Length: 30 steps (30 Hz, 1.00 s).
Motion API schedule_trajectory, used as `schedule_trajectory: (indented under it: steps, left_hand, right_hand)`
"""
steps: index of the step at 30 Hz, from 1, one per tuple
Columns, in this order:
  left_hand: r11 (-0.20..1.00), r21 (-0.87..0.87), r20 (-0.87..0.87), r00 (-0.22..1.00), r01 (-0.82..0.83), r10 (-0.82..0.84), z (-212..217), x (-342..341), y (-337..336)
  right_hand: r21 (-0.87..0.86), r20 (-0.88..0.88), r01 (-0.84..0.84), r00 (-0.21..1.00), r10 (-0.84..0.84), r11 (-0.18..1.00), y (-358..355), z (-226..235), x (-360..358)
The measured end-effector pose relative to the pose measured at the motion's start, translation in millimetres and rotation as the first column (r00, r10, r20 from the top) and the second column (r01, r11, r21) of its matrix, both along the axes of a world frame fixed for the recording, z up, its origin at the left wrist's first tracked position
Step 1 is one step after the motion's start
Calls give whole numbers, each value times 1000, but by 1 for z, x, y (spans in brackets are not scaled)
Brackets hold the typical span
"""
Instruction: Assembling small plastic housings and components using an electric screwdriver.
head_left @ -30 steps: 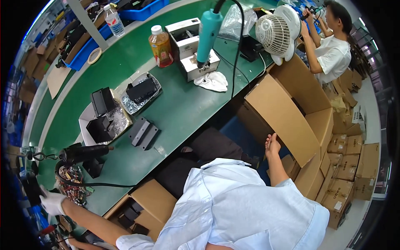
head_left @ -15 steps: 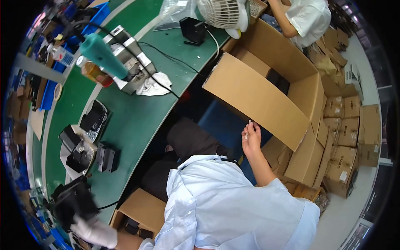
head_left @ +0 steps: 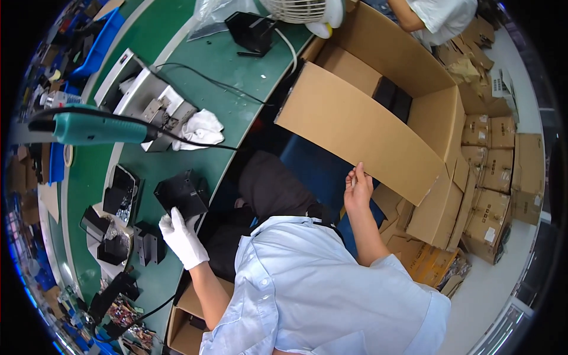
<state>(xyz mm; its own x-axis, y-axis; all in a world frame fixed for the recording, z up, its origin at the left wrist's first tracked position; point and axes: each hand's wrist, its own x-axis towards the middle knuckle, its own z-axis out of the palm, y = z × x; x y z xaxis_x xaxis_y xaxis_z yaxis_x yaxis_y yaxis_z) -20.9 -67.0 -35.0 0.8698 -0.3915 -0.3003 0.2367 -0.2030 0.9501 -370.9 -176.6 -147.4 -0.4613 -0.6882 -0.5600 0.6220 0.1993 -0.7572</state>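
My left hand (head_left: 183,238), in a white glove, is closed on the near side of a black box-shaped housing (head_left: 182,194) at the edge of the green table. My bare right hand (head_left: 358,188) is raised beside the lower flap of a large open carton (head_left: 367,130). Its fingers are pinched together around something small and pale that I cannot make out. Left of the gloved hand stands another black housing (head_left: 149,242). Beyond it, two black parts (head_left: 122,188) lie in crinkled wrapping.
A teal cylindrical tool (head_left: 97,127) hangs on a black cable over the table, near a metal fixture (head_left: 160,112) and a white cloth (head_left: 201,129). A fan (head_left: 299,9) stands at the far end. Taped cartons (head_left: 496,168) are stacked at right; another person (head_left: 441,18) is beyond.
My left hand has come up and right from the lower left with the black housing. The teal tool has swung to the left and tipped sideways. My right hand has hardly moved.
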Motion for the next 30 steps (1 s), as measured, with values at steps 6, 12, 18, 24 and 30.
schedule_trajectory:
  steps: [6,12,18,24,30]
  left_hand:
    - [977,194,149,982,88,-118,-4,15,18]
    - [984,-172,-167,984,35,-64,-7,13,40]
    - [957,-291,-161,986,-9,-39,-11,8,48]
    - [966,-178,-105,972,189,-210,3,11,44]
    - [946,-179,57,963,270,-264,14,36,61]
  right_hand:
    - [184,-120,-194,969,218,964,-13,-37,-33]
    - [430,-79,-373,892,445,822,10,-12,5]
    - [141,-615,-904,239,751,403,41,77,129]
    - [-49,-583,-997,-24,812,-64,14,119,245]
    - [-5,-336,-999,-34,941,-38,-2,135,266]
